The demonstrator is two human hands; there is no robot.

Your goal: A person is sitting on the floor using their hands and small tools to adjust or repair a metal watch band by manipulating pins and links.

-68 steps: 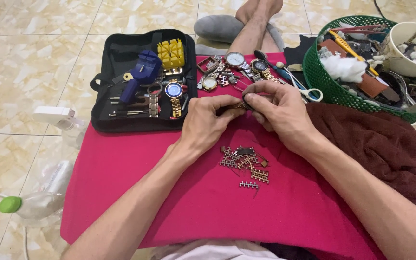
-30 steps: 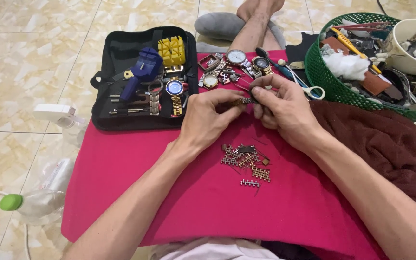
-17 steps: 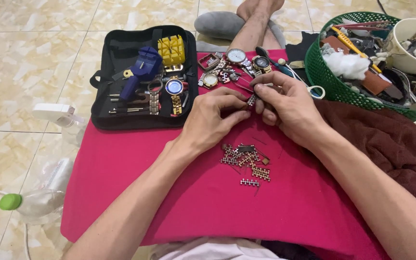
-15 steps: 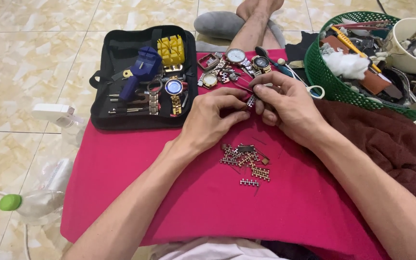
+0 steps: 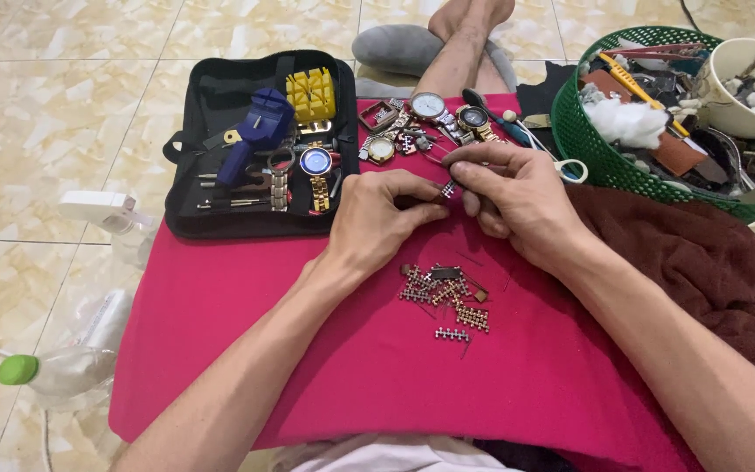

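Small metal link piece (image 5: 448, 190) pinched between both hands, at about 9 o'clock of the right hand (image 5: 517, 197) and 2 o'clock of the left hand (image 5: 377, 218). Long axis roughly upright in view, running 12 to 6 o'clock, slightly tilted; which end leads too small to tell. Right hand closed on the link's upper part with thumb and forefinger tips, other fingers curled. Left hand closed too, thumb and forefinger gripping something thin and dark whose tip meets the link's lower end; too small to name.

At 6 o'clock of the link, near, a heap of loose links (image 5: 446, 293) on the pink cloth (image 5: 238, 332). At 12 o'clock, just beyond the hands, a cluster of watches (image 5: 430, 118). At 10 o'clock, a black tool case (image 5: 194, 149) lying open, holding a blue tool (image 5: 255, 131) and a yellow block (image 5: 310, 93). At 2 o'clock, well apart, a green basket (image 5: 583, 140) of odds and ends; below it a brown cloth (image 5: 683, 253).
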